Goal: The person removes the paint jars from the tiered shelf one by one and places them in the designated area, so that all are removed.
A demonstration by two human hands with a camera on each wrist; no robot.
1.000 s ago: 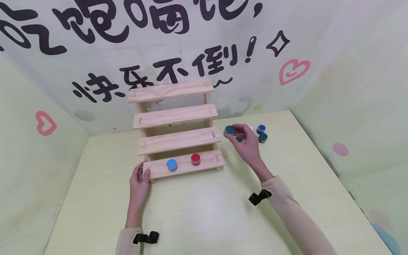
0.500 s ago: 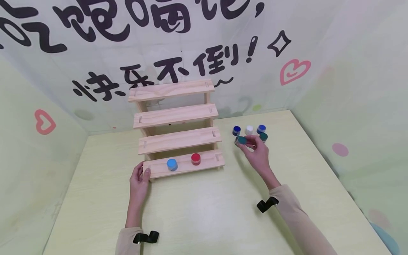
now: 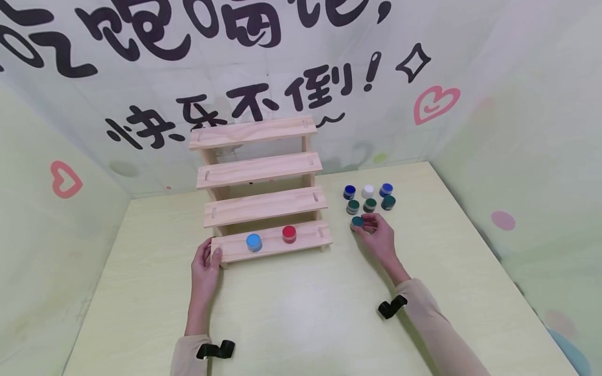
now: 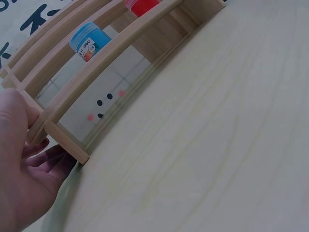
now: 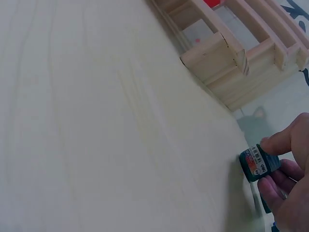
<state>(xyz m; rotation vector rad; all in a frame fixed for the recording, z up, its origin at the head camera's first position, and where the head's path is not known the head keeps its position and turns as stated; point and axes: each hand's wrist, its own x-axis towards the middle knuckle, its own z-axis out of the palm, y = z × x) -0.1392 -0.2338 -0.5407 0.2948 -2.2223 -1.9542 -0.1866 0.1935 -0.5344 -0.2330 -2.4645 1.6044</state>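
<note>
My left hand [image 3: 205, 269] grips the left end of the lowest step of a four-tier wooden rack [image 3: 270, 249], thumb on top and fingers beneath. On that step stand a light blue paint jar [image 3: 254, 242] and a red paint jar [image 3: 289, 234], set apart. To the right of the rack, my right hand [image 3: 380, 240] pinches a teal paint jar [image 3: 357, 223] between thumb and fingers. In the right wrist view the label of this teal jar [image 5: 258, 162] shows. It is at or just above the table; contact cannot be told.
Behind the right hand several jars stand in two rows: dark blue [image 3: 349, 192], white [image 3: 368, 191] and blue [image 3: 386, 189] at the back, green lids [image 3: 369, 204] in front. A printed wall sheet [image 3: 282, 62] rises behind the rack.
My right hand has carried the teal jar from beside the rack rightward, then toward the front of the jar rows, lowering it. The left hand and the rack have stayed put.
</note>
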